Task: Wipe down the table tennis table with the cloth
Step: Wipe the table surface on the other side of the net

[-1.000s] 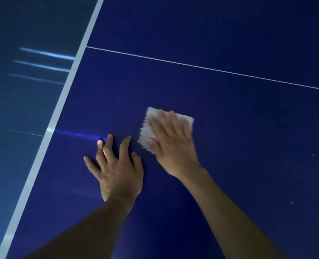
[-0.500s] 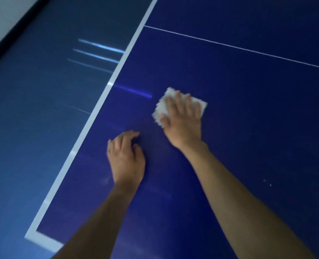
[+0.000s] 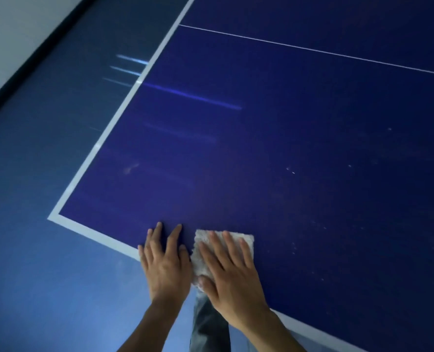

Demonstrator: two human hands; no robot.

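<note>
Cloth mostly hidden, table cut off
The right hand (image 3: 232,278) covers most of the cloth (image 3: 246,241); the table (image 3: 312,123) runs out at the top and right; the pale specks (image 3: 290,170) on it are too small to tell.

On my feed, a smooth blue floor (image 3: 28,262) fills the left side and lower left of the frame, and it looks paler toward the bottom edge. In the upper left corner I see a pale grey-white wall (image 3: 10,31) meeting it along a black skirting strip (image 3: 33,59) that runs diagonally. Thin bright streaks of reflected light (image 3: 132,59) lie on the glossy floor, left of centre near the top.
</note>
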